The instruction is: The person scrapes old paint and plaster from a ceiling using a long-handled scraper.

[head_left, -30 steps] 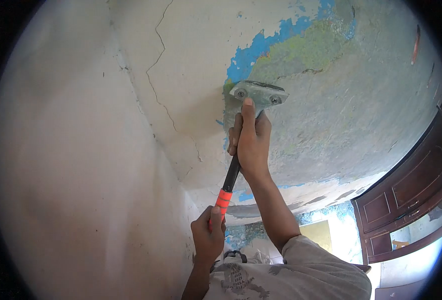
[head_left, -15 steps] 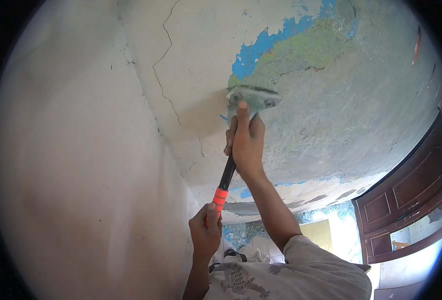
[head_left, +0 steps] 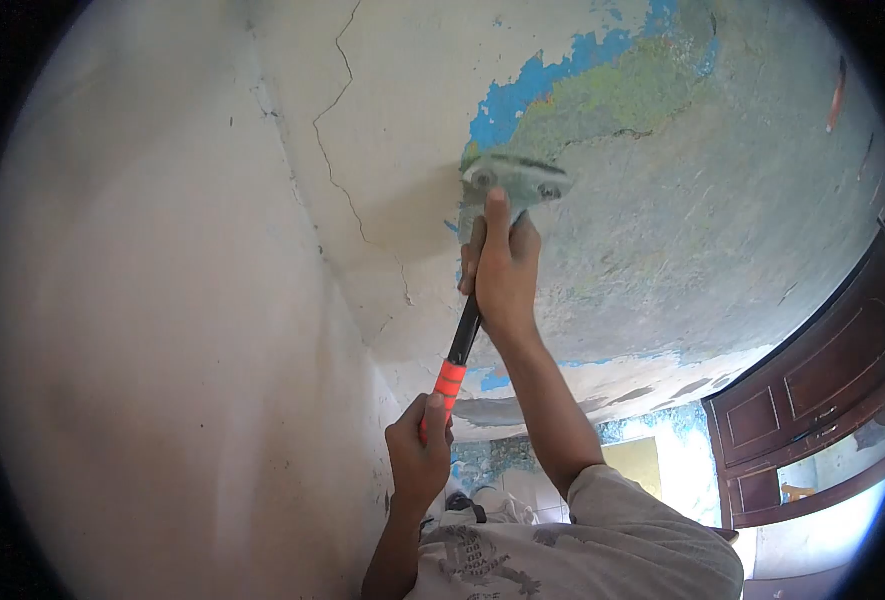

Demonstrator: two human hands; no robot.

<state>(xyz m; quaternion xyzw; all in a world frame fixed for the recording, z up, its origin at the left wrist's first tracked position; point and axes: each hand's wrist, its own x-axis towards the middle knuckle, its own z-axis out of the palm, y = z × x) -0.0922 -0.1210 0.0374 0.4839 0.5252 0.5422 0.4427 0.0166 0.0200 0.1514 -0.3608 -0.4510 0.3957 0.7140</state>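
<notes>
A long-handled scraper point(head_left: 465, 330) with a black shaft and a wide metal head point(head_left: 518, 183) lies against the wall. My right hand point(head_left: 507, 270) is wrapped around it just below the head, thumb stretched up along the metal near a bolt. Lower down, my left hand point(head_left: 420, 445) grips the orange handle point(head_left: 449, 378). The head's blade edge sits just below a patch of exposed blue paint point(head_left: 502, 112) and green paint point(head_left: 602, 95). Grey bared surface point(head_left: 662, 240) spreads to the right, while cream paint point(head_left: 402, 90) remains on the left.
A thin crack point(head_left: 324, 150) runs down the cream paint. The wall corner point(head_left: 297, 195) lies to the left, with a plain side wall point(head_left: 152, 300) beyond. At the right stands a dark wooden cabinet point(head_left: 812, 390). Pale floor tiles point(head_left: 537, 490) show below.
Both hands and the scraper have moved slightly up the wall and a little to the right. The grip of each hand looks the same.
</notes>
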